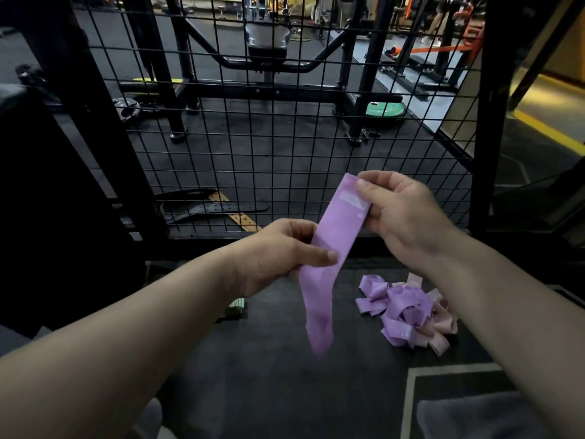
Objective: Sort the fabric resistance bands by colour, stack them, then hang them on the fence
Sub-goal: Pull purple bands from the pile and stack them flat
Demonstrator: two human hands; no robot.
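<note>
Left hand (285, 248): thumb laid across the front of a purple band (329, 245), fingers curled behind it, gripping it about mid-length. Right hand (402, 217): pinches the band's upper end between thumb and fingers, beside a pale label patch. Band held in the air between both hands, running from 1 o'clock at the right hand down to 6 o'clock. Its lower end hangs loose and is blurred.

Floor mat (269, 375), dark, below the hands. At 4 o'clock from the hands, a loose pile of bands (408, 312), purple and pink tangled together, partly behind the right forearm. At 7 o'clock, a small green stack (235, 307), mostly hidden by the left forearm; cannot tell how many pieces.

Fence (285, 137): black wire mesh at 12 o'clock, just beyond the hands. Through it: a black belt (215, 207) flat on the floor at 10 o'clock, a green weight plate (384, 109) at 1 o'clock, a padded bench (267, 39) at 12.
</note>
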